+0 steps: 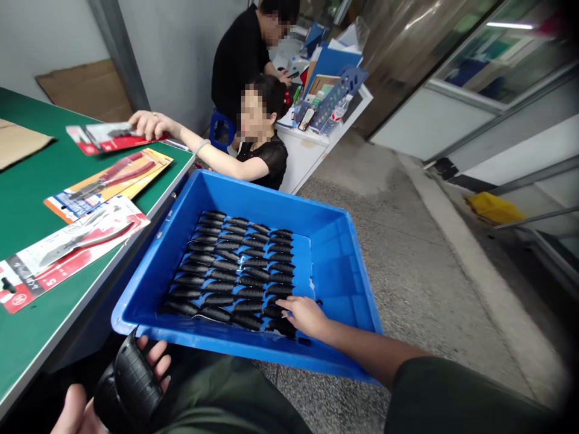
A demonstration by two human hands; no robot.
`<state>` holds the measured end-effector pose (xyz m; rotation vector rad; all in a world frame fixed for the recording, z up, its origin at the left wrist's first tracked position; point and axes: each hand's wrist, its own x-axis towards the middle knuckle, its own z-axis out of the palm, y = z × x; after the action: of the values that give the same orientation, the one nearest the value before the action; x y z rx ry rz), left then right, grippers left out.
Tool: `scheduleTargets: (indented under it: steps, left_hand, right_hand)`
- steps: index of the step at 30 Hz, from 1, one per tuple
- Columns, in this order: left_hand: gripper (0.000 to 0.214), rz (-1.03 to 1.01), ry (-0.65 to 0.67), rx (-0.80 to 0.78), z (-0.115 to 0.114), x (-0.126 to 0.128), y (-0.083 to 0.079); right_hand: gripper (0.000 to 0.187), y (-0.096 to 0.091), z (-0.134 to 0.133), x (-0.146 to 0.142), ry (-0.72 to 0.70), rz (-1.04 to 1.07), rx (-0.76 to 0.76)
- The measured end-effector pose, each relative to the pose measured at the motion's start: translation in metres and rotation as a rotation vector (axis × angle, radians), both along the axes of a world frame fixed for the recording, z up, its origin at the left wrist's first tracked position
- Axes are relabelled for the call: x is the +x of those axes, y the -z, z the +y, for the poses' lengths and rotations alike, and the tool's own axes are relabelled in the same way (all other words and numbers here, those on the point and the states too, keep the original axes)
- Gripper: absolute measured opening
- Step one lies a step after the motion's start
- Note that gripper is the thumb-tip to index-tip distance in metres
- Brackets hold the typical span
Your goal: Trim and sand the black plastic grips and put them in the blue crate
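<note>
So the person's left hand [88,416] is cradling some black ribbed pieces [136,377], at least two by the look of it, with fingers poking out past one side and the thumb sticking out wide on the other. The right hand [305,316] is down inside a big blue bin [289,208], index finger stretched out onto the near end of the right-most column. Honestly can't tell if it's pinching one or just touching. Ahead and to the left of that hand, the bin floor is covered in neat rows of similar black curved pieces [253,263], four columns across. Forward of the left hand is a green counter [27,205], with a red-and-white plier pack [75,247] closest and a yellow plier pack [113,178] just beyond it. Farther off, a co-worker's hand [156,125] is on another red-and-white pack [106,137]. Out to the right of the right hand it's speckled floor [380,241].
</note>
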<state>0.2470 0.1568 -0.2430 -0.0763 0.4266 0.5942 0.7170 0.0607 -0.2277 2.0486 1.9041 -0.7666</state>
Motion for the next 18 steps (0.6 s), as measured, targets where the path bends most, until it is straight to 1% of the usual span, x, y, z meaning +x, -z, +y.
scheduleTargets:
  steps: [3, 4, 6, 8, 10, 13, 15, 17, 18]
  left_hand:
    - [0.042, -0.016, 0.028, 0.033, 0.001, 0.019, -0.043]
    - [0.044, -0.023, 0.032, 0.042, 0.001, 0.026, -0.056]
    - [0.046, -0.026, 0.037, 0.049, 0.003, 0.035, -0.072]
    - [0.047, -0.003, 0.039, 0.042, 0.005, 0.041, -0.079]
    - [0.045, 0.026, 0.039, 0.035, 0.007, 0.042, -0.081]
    - [0.041, 0.031, 0.019, 0.091, 0.005, 0.041, -0.091]
    - [0.043, 0.042, -0.021, 0.171, -0.001, 0.041, -0.103]
    - [0.045, 0.095, -0.076, 0.222, -0.006, 0.043, -0.116]
    - [0.042, 0.135, -0.107, 0.223, -0.008, 0.045, -0.122]
  right_hand:
    - [0.044, -0.003, 0.001, 0.0, -0.001, 0.033, 0.025]
    - [0.045, -0.005, 0.001, 0.0, 0.001, 0.046, 0.033]
    - [0.047, -0.008, 0.0, 0.0, 0.009, 0.072, 0.047]
    - [0.046, -0.009, -0.001, 0.001, 0.026, 0.098, 0.066]
    - [0.044, -0.011, -0.001, 0.001, 0.055, 0.125, 0.101]
    - [0.031, -0.013, 0.002, -0.003, 0.116, 0.163, 0.184]
    - [0.022, -0.015, 0.01, -0.009, 0.137, 0.194, 0.249]
    - [0.022, -0.019, 0.026, -0.017, 0.125, 0.257, 0.321]
    - [0.022, -0.021, 0.037, -0.022, 0.115, 0.315, 0.36]
